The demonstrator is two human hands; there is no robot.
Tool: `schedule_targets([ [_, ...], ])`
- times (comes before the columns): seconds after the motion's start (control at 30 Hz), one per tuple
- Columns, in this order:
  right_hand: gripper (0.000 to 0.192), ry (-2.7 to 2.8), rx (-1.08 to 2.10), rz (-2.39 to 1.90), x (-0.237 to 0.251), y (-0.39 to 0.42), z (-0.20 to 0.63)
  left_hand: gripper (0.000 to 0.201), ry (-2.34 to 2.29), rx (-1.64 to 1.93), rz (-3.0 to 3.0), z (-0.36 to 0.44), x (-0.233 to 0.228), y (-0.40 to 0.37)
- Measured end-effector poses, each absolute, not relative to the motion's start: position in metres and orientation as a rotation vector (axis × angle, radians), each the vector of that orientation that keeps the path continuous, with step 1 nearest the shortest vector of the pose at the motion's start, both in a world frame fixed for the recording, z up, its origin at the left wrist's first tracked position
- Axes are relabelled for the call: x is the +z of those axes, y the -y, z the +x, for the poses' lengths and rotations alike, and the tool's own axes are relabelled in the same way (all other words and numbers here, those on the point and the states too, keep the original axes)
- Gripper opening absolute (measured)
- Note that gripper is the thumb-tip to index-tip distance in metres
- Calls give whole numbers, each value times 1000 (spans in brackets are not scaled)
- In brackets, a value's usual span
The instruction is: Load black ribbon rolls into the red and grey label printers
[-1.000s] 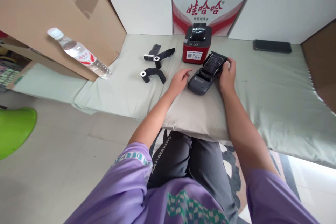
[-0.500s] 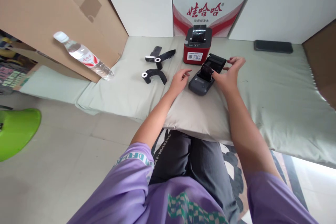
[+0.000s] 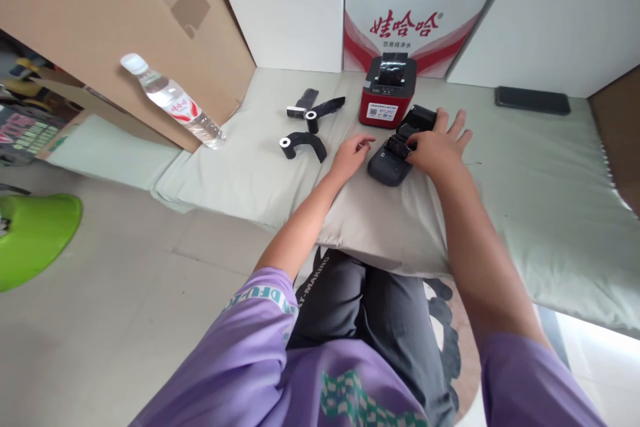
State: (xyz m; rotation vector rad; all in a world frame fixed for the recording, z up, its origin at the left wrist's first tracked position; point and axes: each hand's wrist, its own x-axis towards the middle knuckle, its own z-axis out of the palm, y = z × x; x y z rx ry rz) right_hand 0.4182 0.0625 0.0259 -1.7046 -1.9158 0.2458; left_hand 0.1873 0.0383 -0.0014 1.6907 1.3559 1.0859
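The dark grey handheld label printer (image 3: 391, 161) lies hemmed in at twelve o'clock by the red desktop printer (image 3: 387, 90), which stands just behind its open lid. At nine to ten o'clock three black ribbon rolls (image 3: 305, 125) lie scattered, with bare cushion between them and the left hand (image 3: 351, 153). At three o'clock the pale green padded mat (image 3: 530, 173) runs open beyond the right hand (image 3: 436, 145); a black phone (image 3: 533, 100) lies well off at two o'clock. White cartons (image 3: 285, 20) wall the back.

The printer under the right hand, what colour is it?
Dark grey printer, black open lid, seen in the head view.
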Motion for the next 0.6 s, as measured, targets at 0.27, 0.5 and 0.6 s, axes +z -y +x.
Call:
schedule_targets([
  [0.27,59,2040,119,-1677,27,-84,409,37,-1395,1040,1708,188,0,-39],
  [0.5,38,2245,23,-1452,52,-49,396,39,-1408,1006,1750,189,1,-38],
  [0.6,41,2328,42,-1538,49,-72,400,38,-1408,989,1757,189,1,-38],
])
